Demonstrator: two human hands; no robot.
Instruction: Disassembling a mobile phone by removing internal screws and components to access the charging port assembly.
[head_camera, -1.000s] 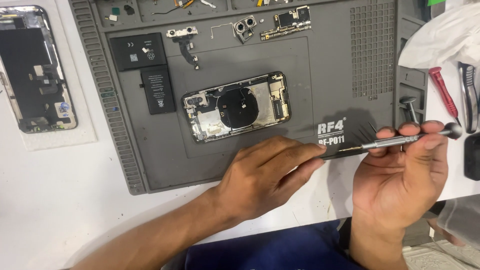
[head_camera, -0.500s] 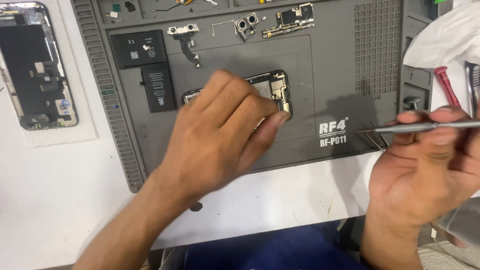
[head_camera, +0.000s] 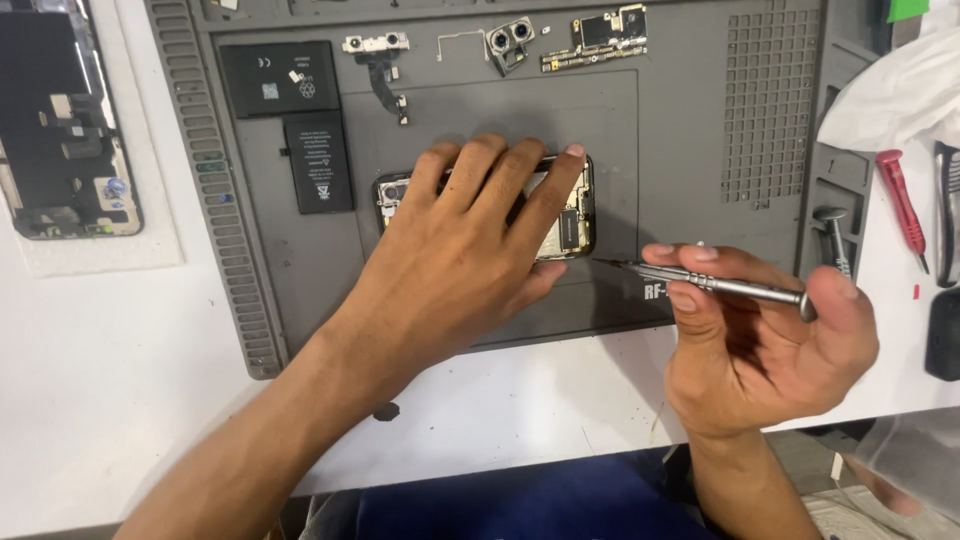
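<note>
The white table (head_camera: 90, 400) carries a large grey work mat (head_camera: 700, 150) that fills most of the far half of the view. On the mat, near its middle, lies the opened phone body (head_camera: 572, 215), a dark-edged rounded frame on its back with its insides showing: a small black block and pale metal parts are visible at its right end, and a corner with a lens opening at its left end. The rest is covered by the left hand (head_camera: 460, 255), which lies flat over it with fingers spread, pressing on it rather than clasping it. Just right of the phone, the right hand (head_camera: 760, 340) pinches a slim silver screwdriver (head_camera: 715, 283) between thumb and fingers, its butt against the palm and its fine tip pointing left, close to the phone's right edge but apart from it.

Far left on the mat lie a black L-shaped battery (head_camera: 295, 110), and along the far edge a camera module (head_camera: 508, 38) and a small circuit board (head_camera: 600, 32). A detached screen (head_camera: 60, 130) rests on the table at far left; a red-handled tool (head_camera: 902, 205) lies at the right.

Compared with half a second ago, the left hand has flattened and spread wider over the phone, and the right hand has brought the screwdriver tip leftward, nearer the phone.
</note>
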